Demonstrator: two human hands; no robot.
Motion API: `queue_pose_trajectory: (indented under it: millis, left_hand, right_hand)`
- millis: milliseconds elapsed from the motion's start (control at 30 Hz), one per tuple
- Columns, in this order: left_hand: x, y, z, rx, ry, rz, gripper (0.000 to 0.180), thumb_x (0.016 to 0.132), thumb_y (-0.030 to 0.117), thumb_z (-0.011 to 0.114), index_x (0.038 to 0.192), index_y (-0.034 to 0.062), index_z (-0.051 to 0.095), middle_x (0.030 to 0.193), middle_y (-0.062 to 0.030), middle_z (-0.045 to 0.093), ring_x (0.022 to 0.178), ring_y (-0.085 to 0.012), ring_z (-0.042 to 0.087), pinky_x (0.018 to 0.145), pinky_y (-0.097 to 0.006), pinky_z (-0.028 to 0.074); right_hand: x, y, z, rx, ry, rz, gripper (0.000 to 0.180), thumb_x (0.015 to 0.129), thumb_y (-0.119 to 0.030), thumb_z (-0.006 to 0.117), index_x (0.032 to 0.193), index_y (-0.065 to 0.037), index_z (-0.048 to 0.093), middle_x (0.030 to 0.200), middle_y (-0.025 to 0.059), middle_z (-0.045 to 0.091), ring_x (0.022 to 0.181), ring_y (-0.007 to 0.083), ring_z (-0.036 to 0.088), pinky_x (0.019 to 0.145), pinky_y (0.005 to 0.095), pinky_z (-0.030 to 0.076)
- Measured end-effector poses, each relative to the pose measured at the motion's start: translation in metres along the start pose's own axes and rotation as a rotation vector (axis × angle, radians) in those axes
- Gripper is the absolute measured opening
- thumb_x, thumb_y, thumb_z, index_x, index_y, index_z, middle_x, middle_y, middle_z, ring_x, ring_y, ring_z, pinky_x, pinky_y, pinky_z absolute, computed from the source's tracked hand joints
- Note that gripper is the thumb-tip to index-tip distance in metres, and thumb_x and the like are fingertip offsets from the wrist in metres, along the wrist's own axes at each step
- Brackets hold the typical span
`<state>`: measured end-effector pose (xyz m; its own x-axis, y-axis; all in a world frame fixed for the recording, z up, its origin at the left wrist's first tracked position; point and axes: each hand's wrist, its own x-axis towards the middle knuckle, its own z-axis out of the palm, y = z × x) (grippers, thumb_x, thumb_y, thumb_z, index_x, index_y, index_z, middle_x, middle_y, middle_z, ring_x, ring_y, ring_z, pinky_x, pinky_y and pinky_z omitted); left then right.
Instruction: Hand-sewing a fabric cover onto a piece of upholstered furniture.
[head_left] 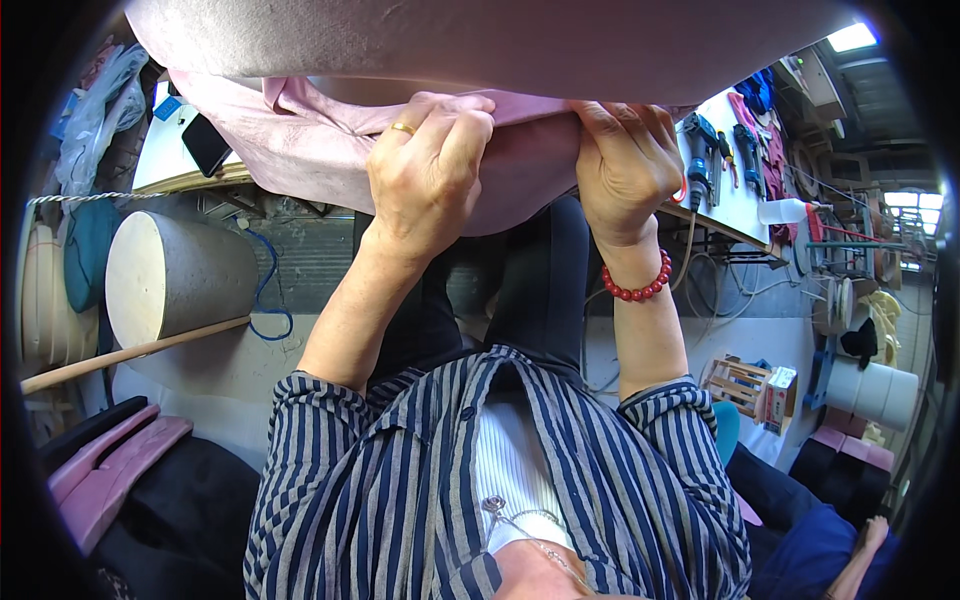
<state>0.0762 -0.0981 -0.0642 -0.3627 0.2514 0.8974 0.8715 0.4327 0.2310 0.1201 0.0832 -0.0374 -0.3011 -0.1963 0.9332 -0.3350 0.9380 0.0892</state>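
Pink velvety fabric hangs in folds along the lower side of a large padded piece covered in similar pale pink cloth. My left hand, with a ring on one finger, is closed on the fabric edge, its fingertips tucked in at the seam. To its right, my right hand pinches the same fabric near the padded edge; a red bead bracelet circles that wrist. Between my hands the fabric is drawn along a fold. Both sets of fingertips are partly hidden by the cloth.
A white worktable on the right carries power tools. On the left, a phone-like black device lies on the tabletop. Below it are a large cylinder, a wooden pole and blue cord. Another person's arm shows at lower right.
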Motion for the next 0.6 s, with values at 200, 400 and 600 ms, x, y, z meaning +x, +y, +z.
queue_pose_trajectory:
  millis: [200,400,600]
  left_hand:
    - [0.006,0.001,-0.008,0.03,-0.007,0.087,0.037,0.066,0.0,0.064,0.102,0.004,0.07,0.083,-0.0069,0.069,0.078,-0.0239,0.066,0.07,-0.034,0.054]
    - [0.003,0.001,-0.007,0.021,0.032,0.075,0.031,0.066,-0.001,0.065,0.095,0.0044,0.074,0.086,-0.0065,0.07,0.08,-0.0245,0.064,0.073,-0.034,0.054]
    - [0.004,0.001,-0.004,-0.017,0.075,0.034,0.03,0.067,-0.004,0.067,0.095,0.0041,0.074,0.086,-0.0073,0.07,0.084,-0.0252,0.063,0.074,-0.034,0.054]
  right_hand:
    - [0.001,0.003,0.001,-0.004,0.028,-0.056,0.022,0.069,0.003,0.073,0.086,-0.01,0.077,0.082,0.0051,0.073,0.084,0.0216,0.069,0.082,0.0342,0.052]
    - [-0.001,0.002,-0.002,0.121,-0.025,0.086,0.023,0.068,0.005,0.074,0.085,-0.01,0.077,0.081,0.0046,0.073,0.085,0.0217,0.069,0.082,0.0327,0.051]
    - [0.008,-0.002,-0.01,0.209,-0.116,0.203,0.021,0.07,0.005,0.075,0.084,-0.011,0.077,0.083,0.005,0.074,0.083,0.0224,0.068,0.082,0.0324,0.05]
